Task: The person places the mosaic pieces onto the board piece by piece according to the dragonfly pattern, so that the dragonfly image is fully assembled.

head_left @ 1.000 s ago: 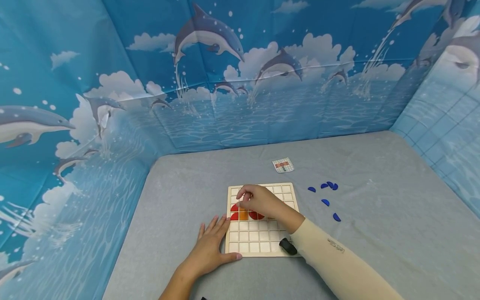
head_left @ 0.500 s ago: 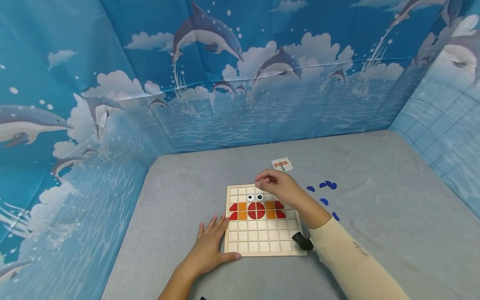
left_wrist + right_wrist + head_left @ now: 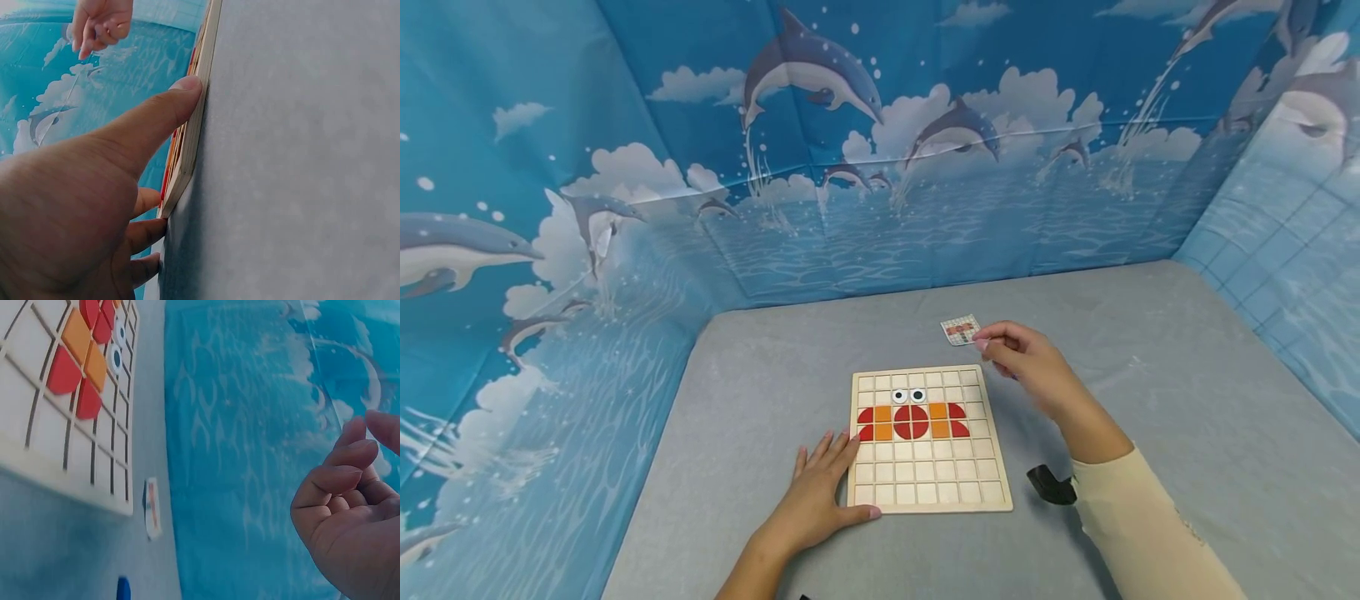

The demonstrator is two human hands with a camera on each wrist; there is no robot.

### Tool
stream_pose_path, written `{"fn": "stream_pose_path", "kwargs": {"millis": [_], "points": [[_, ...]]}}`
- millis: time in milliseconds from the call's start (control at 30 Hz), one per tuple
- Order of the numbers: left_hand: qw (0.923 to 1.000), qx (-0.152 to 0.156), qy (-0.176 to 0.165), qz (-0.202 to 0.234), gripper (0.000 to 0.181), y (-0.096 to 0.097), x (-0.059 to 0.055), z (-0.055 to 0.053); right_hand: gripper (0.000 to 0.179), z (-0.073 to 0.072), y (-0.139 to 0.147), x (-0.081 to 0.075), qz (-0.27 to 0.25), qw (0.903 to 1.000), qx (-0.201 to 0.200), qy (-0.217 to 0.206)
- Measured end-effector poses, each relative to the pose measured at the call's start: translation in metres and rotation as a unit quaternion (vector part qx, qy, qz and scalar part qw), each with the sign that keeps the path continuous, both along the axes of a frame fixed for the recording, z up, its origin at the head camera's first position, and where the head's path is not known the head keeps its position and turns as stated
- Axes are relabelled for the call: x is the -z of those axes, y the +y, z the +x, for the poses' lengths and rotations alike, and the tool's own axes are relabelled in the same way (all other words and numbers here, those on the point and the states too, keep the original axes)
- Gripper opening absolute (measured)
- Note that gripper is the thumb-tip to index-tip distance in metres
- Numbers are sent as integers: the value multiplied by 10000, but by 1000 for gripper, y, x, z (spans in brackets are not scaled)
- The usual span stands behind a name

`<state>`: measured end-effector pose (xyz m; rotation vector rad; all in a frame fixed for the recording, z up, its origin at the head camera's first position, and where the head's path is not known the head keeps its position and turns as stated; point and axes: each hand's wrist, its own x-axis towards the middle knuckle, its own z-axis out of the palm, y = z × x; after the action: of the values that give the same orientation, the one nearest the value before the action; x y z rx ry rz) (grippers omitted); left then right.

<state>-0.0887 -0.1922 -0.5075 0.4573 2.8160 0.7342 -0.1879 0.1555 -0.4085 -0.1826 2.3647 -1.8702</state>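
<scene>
A square wooden grid board (image 3: 925, 496) lies flat on the grey cloth. Set in its cells are a round of red quarter pieces (image 3: 912, 422), orange squares (image 3: 883, 423), more red pieces at the sides and two eye pieces (image 3: 917, 396). My left hand (image 3: 820, 492) lies spread at the board's left edge, with its thumb (image 3: 181, 94) and fingertips touching the rim. Beyond the board's upper right corner, my right hand (image 3: 1030, 367) is raised above the cloth near a small pattern card (image 3: 960, 330). Loosely bent fingers show nothing between them in the right wrist view.
One blue piece (image 3: 124, 589) shows at the bottom of the right wrist view; my right hand and arm hide the blue pieces in the head view. A dolphin-printed blue curtain (image 3: 880, 233) stands behind and beside the grey surface (image 3: 775, 375).
My right hand has moved from over the red and orange pieces to the right, off the board, uncovering the pattern and covering the blue pieces. The left hand has stayed at the board's edge.
</scene>
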Motion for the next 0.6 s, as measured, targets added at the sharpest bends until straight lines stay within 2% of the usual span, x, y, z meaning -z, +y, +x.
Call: {"fn": "stream_pose_path", "kwargs": {"millis": [200, 433, 600], "points": [[10000, 7, -15, 23, 109, 0, 0, 0, 41, 8, 27, 3, 281, 9991, 313, -93], [10000, -17, -28, 26, 109, 0, 0, 0, 37, 15, 53, 10, 245, 9983, 514, -135], [10000, -12, -5, 10, 110, 0, 1, -1, 39, 21, 65, 16, 425, 9963, 719, -180]]}}
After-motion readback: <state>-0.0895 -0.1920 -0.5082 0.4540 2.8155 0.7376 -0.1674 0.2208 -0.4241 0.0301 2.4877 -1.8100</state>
